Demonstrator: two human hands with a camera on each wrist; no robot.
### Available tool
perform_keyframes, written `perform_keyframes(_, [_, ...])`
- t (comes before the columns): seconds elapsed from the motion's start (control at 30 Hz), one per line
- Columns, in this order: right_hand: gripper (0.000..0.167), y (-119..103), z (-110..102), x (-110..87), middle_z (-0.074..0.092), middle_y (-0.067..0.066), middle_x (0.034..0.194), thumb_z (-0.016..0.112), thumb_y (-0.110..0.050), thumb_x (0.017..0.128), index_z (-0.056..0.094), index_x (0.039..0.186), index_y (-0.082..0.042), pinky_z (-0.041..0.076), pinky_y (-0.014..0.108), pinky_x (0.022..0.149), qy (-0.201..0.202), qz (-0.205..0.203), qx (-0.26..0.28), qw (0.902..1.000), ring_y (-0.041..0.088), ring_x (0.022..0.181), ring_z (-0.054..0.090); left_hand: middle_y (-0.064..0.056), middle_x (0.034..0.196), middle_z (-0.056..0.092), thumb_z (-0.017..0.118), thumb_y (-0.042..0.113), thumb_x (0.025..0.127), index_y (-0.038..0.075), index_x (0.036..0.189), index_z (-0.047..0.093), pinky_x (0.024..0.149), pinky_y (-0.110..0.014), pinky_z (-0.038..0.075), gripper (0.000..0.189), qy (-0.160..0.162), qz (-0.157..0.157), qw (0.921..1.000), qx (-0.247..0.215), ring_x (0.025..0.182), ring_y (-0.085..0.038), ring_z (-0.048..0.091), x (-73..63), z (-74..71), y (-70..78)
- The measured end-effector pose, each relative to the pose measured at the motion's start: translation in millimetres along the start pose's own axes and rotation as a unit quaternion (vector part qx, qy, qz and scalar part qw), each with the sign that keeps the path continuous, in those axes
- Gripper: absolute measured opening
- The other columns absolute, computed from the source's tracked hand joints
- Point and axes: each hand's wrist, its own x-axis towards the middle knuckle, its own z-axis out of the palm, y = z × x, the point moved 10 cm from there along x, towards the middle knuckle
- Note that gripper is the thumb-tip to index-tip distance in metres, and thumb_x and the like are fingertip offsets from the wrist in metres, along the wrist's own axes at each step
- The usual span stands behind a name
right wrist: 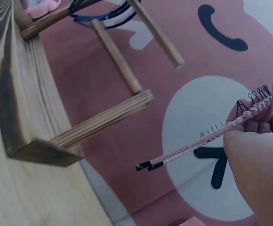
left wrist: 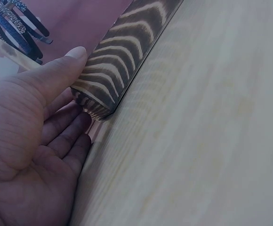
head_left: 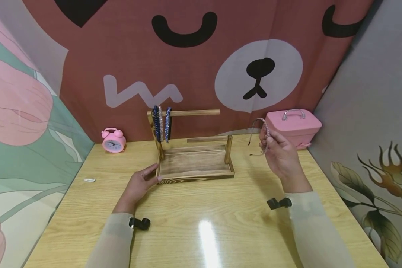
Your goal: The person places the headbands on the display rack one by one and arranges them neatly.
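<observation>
My right hand (head_left: 283, 156) pinches a thin pink headband (right wrist: 193, 147) between thumb and fingers, raised over the table to the right of a wooden stand (head_left: 232, 150). The headband has a braided, sparkling band, black end tips and small dark wire loops along its inner side. My left hand (head_left: 139, 188) rests against the stand's front left corner. Its thumb lies along the tray's front edge, with the other fingers at the end face. On the stand's upper bar hang a dark blue headband (head_left: 156, 124), a silvery one and a glittery blue headband (head_left: 168, 124), bunched toward the left.
A pink case (head_left: 293, 128) with a metal handle stands behind my right hand. At the back left is a pink alarm clock (head_left: 114, 140). A small white clip-like item (head_left: 89, 180) lies left of the stand. Printed curtains (head_left: 194, 74) enclose the table.
</observation>
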Motion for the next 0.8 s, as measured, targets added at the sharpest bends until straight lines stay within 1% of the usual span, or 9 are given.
perform_keyframes(0.1, [0.033, -8, 7, 4.4, 0.075, 0.004, 0.122, 0.051, 0.005, 0.112, 0.074, 0.135, -0.002, 0.06, 0.023, 0.088, 0.0, -0.013, -0.004, 0.9999, 0.013, 0.101, 0.068, -0.013, 0.17, 0.047, 0.079, 0.036, 0.103, 0.019, 0.165, 0.051, 0.133, -0.057, 0.032, 0.07, -0.002, 0.0, 1.0, 0.0, 0.16, -0.038, 0.04, -0.2, 0.2, -0.2])
perform_keyframes(0.23, [0.029, -16, 21, 13.9, 0.072, 0.005, 0.116, 0.054, 0.004, 0.112, 0.072, 0.134, -0.001, 0.06, 0.023, 0.088, -0.008, -0.02, 0.012, 0.9997, 0.015, 0.1, 0.066, -0.013, 0.17, 0.047, 0.078, 0.035, 0.104, 0.019, 0.165, 0.051, 0.132, -0.057, 0.034, 0.069, -0.002, 0.004, 1.0, 0.001, 0.16, -0.038, 0.041, -0.5, 0.1, -0.2])
perform_keyframes(0.33, [0.026, -20, 32, 22.4, 0.07, 0.007, 0.113, 0.055, 0.005, 0.111, 0.072, 0.129, 0.0, 0.06, 0.023, 0.087, -0.003, -0.022, 0.032, 0.9992, 0.015, 0.098, 0.065, -0.014, 0.169, 0.048, 0.078, 0.033, 0.104, 0.018, 0.165, 0.051, 0.131, -0.057, 0.036, 0.069, -0.001, 0.008, 1.0, -0.002, 0.159, -0.039, 0.042, -0.7, -0.5, 0.1])
perform_keyframes(0.43, [0.023, -21, 44, 31.4, 0.068, 0.007, 0.11, 0.056, 0.005, 0.11, 0.073, 0.125, 0.0, 0.06, 0.023, 0.087, 0.006, -0.028, 0.034, 0.999, 0.016, 0.096, 0.064, -0.014, 0.169, 0.048, 0.079, 0.033, 0.103, 0.017, 0.165, 0.051, 0.131, -0.057, 0.036, 0.069, 0.0, 0.011, 0.9999, -0.005, 0.159, -0.038, 0.042, -0.9, -1.3, 0.0])
perform_keyframes(0.6, [0.019, -15, 62, 47.4, 0.068, 0.005, 0.109, 0.059, 0.002, 0.11, 0.074, 0.119, -0.004, 0.058, 0.023, 0.085, 0.023, -0.022, 0.026, 0.9992, 0.015, 0.094, 0.061, -0.013, 0.17, 0.047, 0.079, 0.036, 0.103, 0.018, 0.165, 0.051, 0.132, -0.056, 0.033, 0.071, 0.0, 0.01, 0.9999, -0.009, 0.16, -0.038, 0.04, -0.7, -1.1, -0.8])
perform_keyframes(0.73, [0.018, -4, 72, 60.5, 0.069, 0.004, 0.114, 0.06, 0.0, 0.11, 0.075, 0.117, -0.006, 0.058, 0.023, 0.085, 0.039, -0.008, 0.032, 0.9987, 0.014, 0.093, 0.061, -0.013, 0.17, 0.047, 0.078, 0.034, 0.104, 0.017, 0.165, 0.051, 0.132, -0.056, 0.033, 0.069, -0.001, 0.012, 0.9998, -0.014, 0.16, -0.038, 0.041, -0.2, 0.2, -0.4])
perform_keyframes(0.8, [0.019, 2, 76, 66.7, 0.07, 0.002, 0.113, 0.059, 0.0, 0.11, 0.076, 0.116, -0.008, 0.058, 0.023, 0.084, 0.047, -0.003, 0.032, 0.9984, 0.013, 0.092, 0.061, -0.013, 0.169, 0.048, 0.078, 0.032, 0.104, 0.017, 0.165, 0.051, 0.132, -0.056, 0.034, 0.068, -0.001, 0.013, 0.9998, -0.015, 0.159, -0.037, 0.042, 0.0, 0.9, 0.0])
